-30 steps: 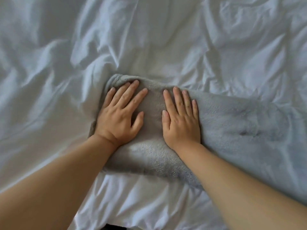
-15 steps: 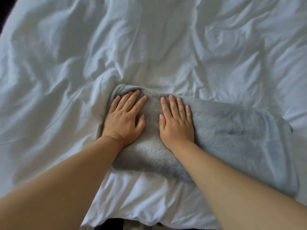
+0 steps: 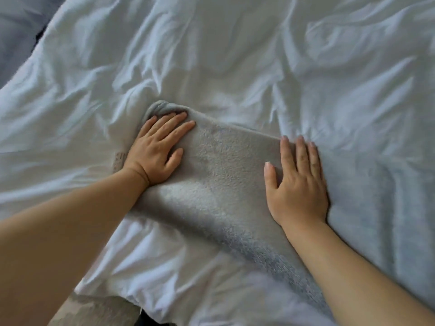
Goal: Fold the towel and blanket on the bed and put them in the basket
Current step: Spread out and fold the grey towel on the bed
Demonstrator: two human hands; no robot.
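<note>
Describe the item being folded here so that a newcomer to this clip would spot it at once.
A rumpled white duvet fills the view. At its near middle lies a folded grey fleecy cloth, pressed flat by the left hand and right hand. It is the only grey, plush thing on the white bedding.

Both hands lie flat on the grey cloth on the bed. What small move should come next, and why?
Probably slide the right hand rightward along the grey cloth while the left hand pins its left end. Both hands lie flat and open on it, and much of the cloth stretches past the right hand, so smoothing seems due before another fold.
</note>
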